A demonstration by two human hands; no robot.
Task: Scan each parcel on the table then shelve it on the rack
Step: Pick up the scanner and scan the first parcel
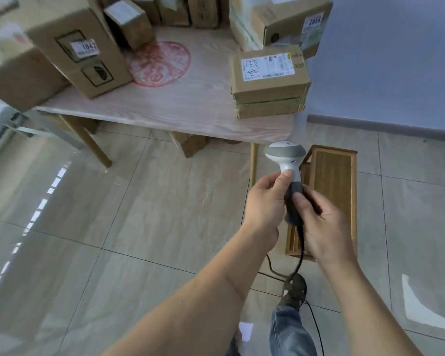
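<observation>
A white and grey barcode scanner [285, 152] is held upright just below the table's front right corner, its head pointing toward the table. My left hand [265, 199] grips the upper handle with its thumb on the white neck. My right hand [319, 224] holds the dark lower handle from the right. A black cable [299, 258] hangs from the scanner to the floor. On the wooden table [190, 109], a brown parcel [269, 73] with a white label lies near the right front corner on top of a flatter box [267, 109]. Several more cardboard parcels stand at the left [80, 50] and the back [280, 19].
A low wooden stool [332, 191] stands on the tiled floor right of the table leg [253, 160], behind my hands. A small box [190, 145] lies under the table. My foot [294, 291] and jeans leg are below the hands. A blue wall is at the right.
</observation>
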